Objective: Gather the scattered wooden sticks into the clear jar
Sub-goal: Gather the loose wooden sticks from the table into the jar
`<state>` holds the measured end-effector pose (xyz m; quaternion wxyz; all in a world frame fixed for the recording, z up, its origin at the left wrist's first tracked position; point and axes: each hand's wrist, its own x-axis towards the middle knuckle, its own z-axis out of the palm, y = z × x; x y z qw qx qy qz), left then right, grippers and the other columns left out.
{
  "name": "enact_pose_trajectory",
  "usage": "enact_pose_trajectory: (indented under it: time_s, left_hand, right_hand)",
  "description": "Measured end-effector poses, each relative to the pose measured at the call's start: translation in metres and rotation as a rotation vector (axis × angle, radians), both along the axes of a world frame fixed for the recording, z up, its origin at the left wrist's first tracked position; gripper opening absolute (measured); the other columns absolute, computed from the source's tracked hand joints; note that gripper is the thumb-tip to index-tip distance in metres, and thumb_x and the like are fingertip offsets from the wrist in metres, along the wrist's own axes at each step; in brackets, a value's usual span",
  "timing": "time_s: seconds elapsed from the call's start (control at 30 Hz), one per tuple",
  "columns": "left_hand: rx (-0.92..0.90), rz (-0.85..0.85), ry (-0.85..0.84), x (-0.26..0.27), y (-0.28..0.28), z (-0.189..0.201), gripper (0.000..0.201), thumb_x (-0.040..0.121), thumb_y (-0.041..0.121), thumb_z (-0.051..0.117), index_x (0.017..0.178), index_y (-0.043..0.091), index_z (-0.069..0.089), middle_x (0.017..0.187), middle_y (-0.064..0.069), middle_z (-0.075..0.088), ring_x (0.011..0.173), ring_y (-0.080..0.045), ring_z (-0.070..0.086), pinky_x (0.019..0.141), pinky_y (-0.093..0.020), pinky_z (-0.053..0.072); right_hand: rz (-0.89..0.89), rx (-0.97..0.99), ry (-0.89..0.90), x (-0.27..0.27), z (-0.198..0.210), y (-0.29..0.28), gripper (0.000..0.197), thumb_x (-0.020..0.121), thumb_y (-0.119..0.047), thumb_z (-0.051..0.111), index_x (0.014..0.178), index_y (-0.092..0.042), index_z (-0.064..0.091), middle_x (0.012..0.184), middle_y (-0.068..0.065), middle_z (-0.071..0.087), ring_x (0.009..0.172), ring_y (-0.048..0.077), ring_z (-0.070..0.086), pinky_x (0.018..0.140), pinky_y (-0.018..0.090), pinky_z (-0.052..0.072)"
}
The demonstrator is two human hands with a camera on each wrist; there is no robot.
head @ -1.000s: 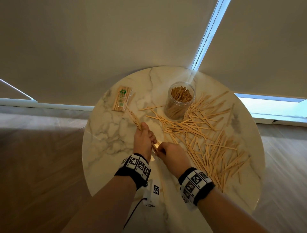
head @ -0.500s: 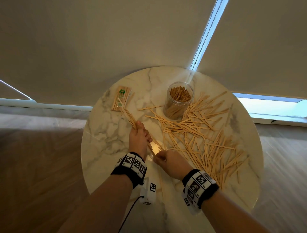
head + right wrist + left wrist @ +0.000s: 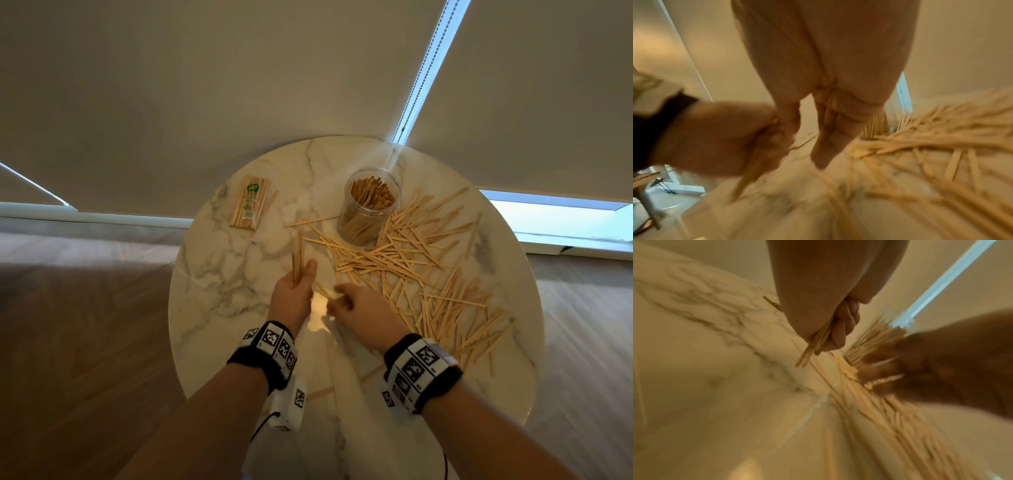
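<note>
A clear jar (image 3: pixel 370 205) stands upright toward the far side of a round marble table (image 3: pixel 219 274), its mouth open. It is packed with wooden sticks standing on end, filling it nearly to the rim. Around its base, and spreading to the right and toward the near edge, lies a loose pile of scattered sticks (image 3: pixel 428 274), many crossing one another; some lie against the jar's foot. On the far left of the table, well apart from the jar, lies a flat wrapped packet of sticks (image 3: pixel 251 202) with a green label.

The left hand (image 3: pixel 294 294) is curled round a small bundle of sticks (image 3: pixel 298 257), which points away from the person; their lower ends poke out below the fist in the left wrist view. The right hand (image 3: pixel 356 308) hovers just beside it, close to the near edge of the pile, fingers curled; the views are blurred, and I cannot tell whether it holds a stick.
</note>
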<state>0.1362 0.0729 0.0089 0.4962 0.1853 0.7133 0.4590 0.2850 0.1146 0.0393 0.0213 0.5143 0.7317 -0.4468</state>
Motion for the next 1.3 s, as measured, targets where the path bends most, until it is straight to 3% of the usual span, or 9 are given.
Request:
enact_pose_trajectory:
  time_s: [0.17,0.27,0.43,0.57,0.73,0.87,1.07,1.2,1.3]
  left_hand:
    - [-0.121,-0.478,0.188,0.004,-0.029,-0.008,0.045,0.094,0.053,0.063,0.072,0.016,0.050,0.058,0.003,0.041,0.054,-0.015,0.036,0.059,-0.030,0.033]
    - [-0.174,-0.622,0.270,0.019,-0.029,-0.005,0.042,0.096,0.046,0.061,0.067,0.019,0.049,0.060,0.005,0.047,0.054,-0.012,0.039,0.056,-0.029,0.034]
    - [-0.181,-0.808,0.436,0.031,-0.015,0.006,0.029,0.104,0.019,0.045,0.124,0.005,0.062,0.119,-0.018,0.066,0.104,-0.031,0.064,0.082,-0.033,0.050]
    - [-0.193,-0.795,0.421,0.031,-0.014,0.009,0.026,0.102,0.032,0.048,0.100,0.013,0.066,0.088,-0.008,0.066,0.078,-0.023,0.061,0.058,-0.027,0.038]
    - [-0.113,-0.861,0.444,0.038,-0.004,0.018,0.029,0.103,0.023,0.049,0.123,0.009,0.063,0.108,-0.016,0.069,0.097,-0.034,0.065,0.079,-0.039,0.050]
    - [-0.151,-0.763,0.385,0.031,-0.003,0.007,0.033,0.103,0.047,0.048,0.095,0.018,0.060,0.074,0.000,0.061,0.065,-0.017,0.057,0.058,-0.029,0.040]
    - [-0.204,-0.580,0.357,0.011,-0.002,-0.016,0.050,0.103,0.055,0.044,0.078,0.013,0.056,0.066,0.001,0.052,0.063,-0.018,0.050,0.064,-0.033,0.040]
    - [-0.217,-0.502,0.330,0.007,-0.006,-0.031,0.059,0.100,0.059,0.046,0.082,0.004,0.059,0.065,0.000,0.053,0.063,-0.019,0.052,0.066,-0.035,0.043]
    - [-0.213,-0.469,0.301,0.007,-0.007,-0.035,0.053,0.098,0.061,0.048,0.071,0.014,0.052,0.062,0.000,0.050,0.060,-0.019,0.049,0.065,-0.035,0.042]
  right_hand:
    - [-0.231,0.283,0.277,-0.003,0.026,0.040,0.056,0.102,-0.055,0.039,0.147,-0.022,0.043,0.139,-0.002,0.058,0.126,0.013,0.054,0.106,0.036,0.044]
    - [-0.021,0.206,0.042,-0.012,0.029,0.042,0.050,0.107,-0.050,0.029,0.126,-0.016,0.061,0.120,0.004,0.065,0.116,0.022,0.059,0.096,0.033,0.043]
    - [0.034,-0.232,0.061,-0.019,0.009,0.021,0.056,0.103,-0.059,0.032,0.106,-0.022,0.074,0.108,-0.004,0.072,0.103,0.015,0.065,0.097,0.037,0.048]
    - [0.059,-0.030,0.043,-0.008,0.003,0.030,0.051,0.102,-0.057,0.037,0.097,-0.019,0.070,0.093,-0.002,0.071,0.090,0.017,0.065,0.089,0.042,0.052]
    - [0.100,-0.079,-0.006,-0.002,0.000,0.034,0.053,0.101,-0.061,0.036,0.097,-0.019,0.069,0.093,-0.002,0.069,0.089,0.016,0.064,0.090,0.042,0.052]
    - [-0.031,-0.107,0.084,0.008,0.006,0.045,0.054,0.100,-0.064,0.034,0.108,-0.025,0.070,0.108,-0.013,0.069,0.100,0.008,0.062,0.090,0.034,0.048]
    - [-0.043,0.304,-0.314,0.032,-0.027,0.098,0.052,0.095,-0.045,0.059,0.139,-0.019,0.050,0.136,0.010,0.053,0.125,0.029,0.050,0.104,0.043,0.046]
    - [0.104,0.237,-0.469,0.027,-0.040,0.115,0.091,0.079,-0.055,0.076,0.152,-0.020,0.032,0.157,0.017,0.025,0.142,0.039,0.029,0.115,0.048,0.033]
    - [0.174,0.278,-0.500,0.025,-0.046,0.112,0.090,0.081,-0.055,0.074,0.152,-0.021,0.031,0.158,0.017,0.025,0.142,0.039,0.031,0.115,0.047,0.034]
